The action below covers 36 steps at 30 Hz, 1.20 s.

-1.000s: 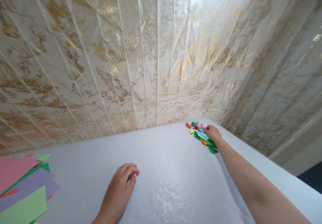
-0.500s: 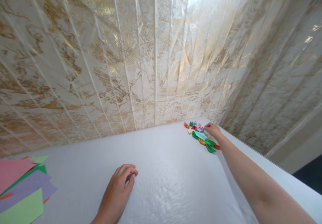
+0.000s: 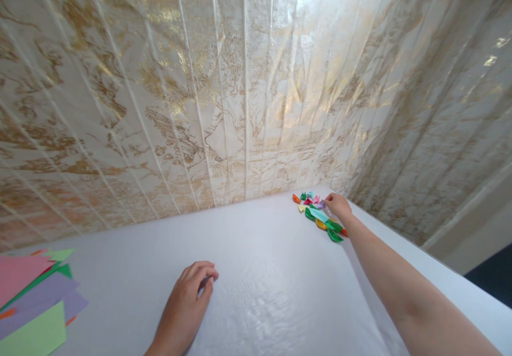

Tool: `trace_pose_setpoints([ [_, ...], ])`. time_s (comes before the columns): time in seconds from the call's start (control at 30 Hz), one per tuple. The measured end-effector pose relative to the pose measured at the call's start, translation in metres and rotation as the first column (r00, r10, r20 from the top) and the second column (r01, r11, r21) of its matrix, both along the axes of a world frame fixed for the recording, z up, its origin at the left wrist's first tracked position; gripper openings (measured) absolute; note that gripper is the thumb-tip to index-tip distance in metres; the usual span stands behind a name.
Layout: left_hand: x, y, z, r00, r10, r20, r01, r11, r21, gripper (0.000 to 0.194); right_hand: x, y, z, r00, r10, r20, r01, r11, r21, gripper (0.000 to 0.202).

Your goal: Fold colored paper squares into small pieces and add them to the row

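Near the far right corner of the white table, small folded paper pieces in green, light blue, yellow, orange, red and pink lie in a cluster. My right hand is at the right side of this cluster, its fingertips pinched on a small purple paper piece. Resting on the table left of centre, my left hand has loosely curved fingers with a gap between thumb and forefinger, and nothing shows in it.
Overlapping sheets of coloured paper in pink, purple and green lie at the left edge of the table. A white and gold patterned curtain hangs behind the table and along its right side.
The view has shifted very slightly. Both hands stay in nearly the same places, my right hand still at the small folded papers.
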<state>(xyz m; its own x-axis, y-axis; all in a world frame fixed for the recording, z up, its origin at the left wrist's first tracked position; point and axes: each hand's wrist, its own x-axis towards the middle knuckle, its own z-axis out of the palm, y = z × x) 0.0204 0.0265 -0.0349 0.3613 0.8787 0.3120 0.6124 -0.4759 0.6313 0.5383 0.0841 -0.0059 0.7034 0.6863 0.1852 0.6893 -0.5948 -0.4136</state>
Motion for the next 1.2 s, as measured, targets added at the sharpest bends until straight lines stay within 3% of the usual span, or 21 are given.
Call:
trace_pose_setpoints([
  [0.33, 0.000, 0.002, -0.002, 1.000, 0.004, -0.004, -0.004, 0.999, 0.043, 0.022, 0.019, -0.010, 0.007, 0.995, -0.065, -0.081, 0.064, 0.998, -0.019, 0.017],
  [0.47, -0.001, 0.002, -0.002, 1.000, 0.006, -0.002, -0.006, 0.999, 0.045, 0.021, 0.025, -0.012, 0.002, 0.983, -0.075, -0.165, 0.064, 0.995, -0.072, 0.032],
  [0.7, 0.000, 0.000, 0.002, 1.000, 0.002, -0.013, -0.002, 1.000, 0.023, 0.023, 0.013, -0.003, -0.008, 0.964, -0.052, -0.260, 0.029, 0.995, -0.094, 0.033],
  [0.87, 0.001, 0.000, 0.002, 1.000, 0.008, -0.009, -0.008, 1.000, 0.022, 0.024, -0.002, -0.003, -0.004, 0.983, -0.045, -0.177, 0.043, 0.999, -0.012, 0.020],
  [0.97, 0.001, -0.001, 0.003, 1.000, 0.008, -0.007, -0.008, 1.000, 0.018, 0.024, -0.011, -0.007, 0.003, 0.992, -0.040, -0.117, 0.047, 0.997, 0.055, 0.007],
  [1.07, 0.001, -0.001, 0.003, 1.000, 0.008, 0.007, -0.008, 1.000, 0.016, 0.022, -0.022, -0.013, 0.019, 0.996, -0.021, -0.087, 0.032, 0.991, 0.129, 0.008],
  [1.2, 0.001, 0.000, 0.003, 0.998, 0.004, 0.058, -0.004, 1.000, 0.001, 0.020, -0.060, -0.024, 0.045, 0.987, 0.155, -0.041, -0.140, 0.958, 0.250, 0.011],
])
